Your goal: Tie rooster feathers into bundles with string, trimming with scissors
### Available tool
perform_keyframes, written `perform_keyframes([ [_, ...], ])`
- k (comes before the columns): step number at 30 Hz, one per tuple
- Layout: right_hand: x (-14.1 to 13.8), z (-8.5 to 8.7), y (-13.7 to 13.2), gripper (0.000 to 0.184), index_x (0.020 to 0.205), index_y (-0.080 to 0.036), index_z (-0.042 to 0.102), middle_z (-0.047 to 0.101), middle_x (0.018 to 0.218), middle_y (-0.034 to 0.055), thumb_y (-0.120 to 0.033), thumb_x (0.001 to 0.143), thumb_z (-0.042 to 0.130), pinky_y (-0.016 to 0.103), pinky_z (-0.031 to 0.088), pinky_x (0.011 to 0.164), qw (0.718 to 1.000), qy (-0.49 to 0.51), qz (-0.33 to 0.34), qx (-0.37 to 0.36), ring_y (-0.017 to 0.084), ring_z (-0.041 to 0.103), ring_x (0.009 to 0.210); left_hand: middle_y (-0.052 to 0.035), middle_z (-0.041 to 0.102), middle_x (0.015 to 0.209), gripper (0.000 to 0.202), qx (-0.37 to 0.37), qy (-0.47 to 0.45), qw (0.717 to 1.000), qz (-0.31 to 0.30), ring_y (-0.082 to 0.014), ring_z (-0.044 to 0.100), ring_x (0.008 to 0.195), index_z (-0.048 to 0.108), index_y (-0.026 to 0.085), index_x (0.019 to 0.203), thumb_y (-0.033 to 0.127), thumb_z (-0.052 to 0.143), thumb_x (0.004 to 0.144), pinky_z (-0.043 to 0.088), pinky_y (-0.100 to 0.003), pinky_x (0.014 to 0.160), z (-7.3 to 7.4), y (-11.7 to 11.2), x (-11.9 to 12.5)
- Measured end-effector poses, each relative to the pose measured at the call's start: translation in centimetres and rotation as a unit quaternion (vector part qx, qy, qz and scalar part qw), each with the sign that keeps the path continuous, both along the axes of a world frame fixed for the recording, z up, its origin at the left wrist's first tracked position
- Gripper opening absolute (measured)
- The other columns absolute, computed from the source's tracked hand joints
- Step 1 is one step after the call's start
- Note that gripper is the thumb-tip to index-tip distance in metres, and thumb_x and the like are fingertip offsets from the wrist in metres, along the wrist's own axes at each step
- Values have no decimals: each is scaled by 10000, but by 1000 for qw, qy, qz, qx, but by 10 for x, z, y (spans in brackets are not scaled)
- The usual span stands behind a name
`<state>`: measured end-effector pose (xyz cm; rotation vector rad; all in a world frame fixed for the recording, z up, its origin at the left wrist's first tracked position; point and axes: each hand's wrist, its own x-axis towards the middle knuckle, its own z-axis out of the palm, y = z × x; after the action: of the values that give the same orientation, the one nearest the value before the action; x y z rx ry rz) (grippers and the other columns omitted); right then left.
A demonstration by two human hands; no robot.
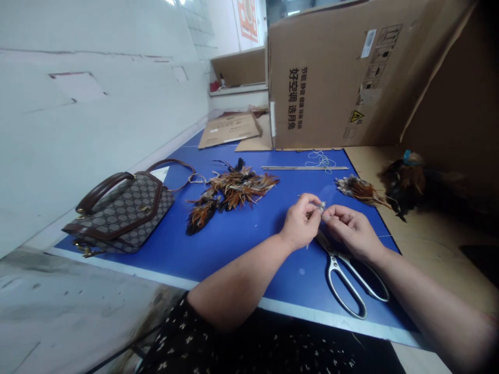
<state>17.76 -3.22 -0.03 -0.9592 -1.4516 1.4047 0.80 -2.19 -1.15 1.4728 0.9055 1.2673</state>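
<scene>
My left hand (301, 222) is closed in a pinch around a small greyish feather tuft (323, 206), most of it hidden by the fingers. Fingertips of my right hand (351, 229) meet it from the other side, thumb and index pressed together at the tuft's edge. Metal scissors (343, 275) lie just below both hands, their blades partly covered. Left of the hands spreads a pile of brown, orange and black feathers (237, 187). A feather bundle (360, 191) rests to the right, near the edge of the blue surface.
A patterned handbag (125, 213) with brown trim stands at the left of the blue table (187, 249). Behind are a thin rod (296, 168), tangled pale string (323, 160), flat cardboard (230, 130) and a large carton (327, 78). More dark feathers (407, 179) lie far right.
</scene>
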Motion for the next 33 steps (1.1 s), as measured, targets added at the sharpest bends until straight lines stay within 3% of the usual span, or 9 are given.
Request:
perform_keyframes([
  [5,-2,3,-1,364,894,-189,613,527,574,-48,-538,934,710,222,255,429,1000,-23,3,10,69,341,443,53,573,677,169,1,-25,1000,0,-81,503,497,567,228,1110,324,593,973,389,-214,549,-4,1,2],
  [8,-2,5,-1,376,889,-191,607,555,600,-33,-555,959,670,227,304,442,998,-55,14,30,85,399,465,16,632,765,159,24,-22,999,-7,-85,553,580,616,207,1089,321,583,982,436,-216,606,-6,3,2],
  [13,2,5,-3,328,867,-204,588,607,691,-4,-491,1024,586,259,440,590,971,-163,-6,174,129,522,596,-43,715,957,147,82,-27,996,-7,-126,672,837,667,168,1038,273,631,942,521,-241,789,-10,11,3],
  [19,7,5,-2,264,873,-225,607,648,732,11,-330,1075,473,287,448,671,903,-288,-32,317,152,579,633,48,590,591,245,-39,-56,997,-47,-104,557,460,633,174,1025,410,628,958,449,-229,500,-6,11,5],
  [23,9,6,0,233,870,-240,570,646,734,17,-307,1064,461,300,431,645,871,-336,-33,356,168,588,618,45,599,572,280,-79,-72,991,-81,-111,579,469,609,165,984,426,680,915,452,-220,499,-1,11,3],
  [27,14,5,3,248,825,-247,518,595,683,6,-322,1055,465,309,404,607,861,-357,-55,358,174,558,584,19,646,603,283,-111,-75,985,-111,-101,592,481,595,157,975,421,680,918,442,-201,510,0,13,0],
  [33,22,2,9,130,950,-244,584,629,738,2,-303,1040,511,299,446,637,876,-326,-76,346,163,569,610,19,652,674,262,-162,-75,978,-108,-94,615,450,559,160,911,380,701,910,403,-182,449,8,11,-2],
])
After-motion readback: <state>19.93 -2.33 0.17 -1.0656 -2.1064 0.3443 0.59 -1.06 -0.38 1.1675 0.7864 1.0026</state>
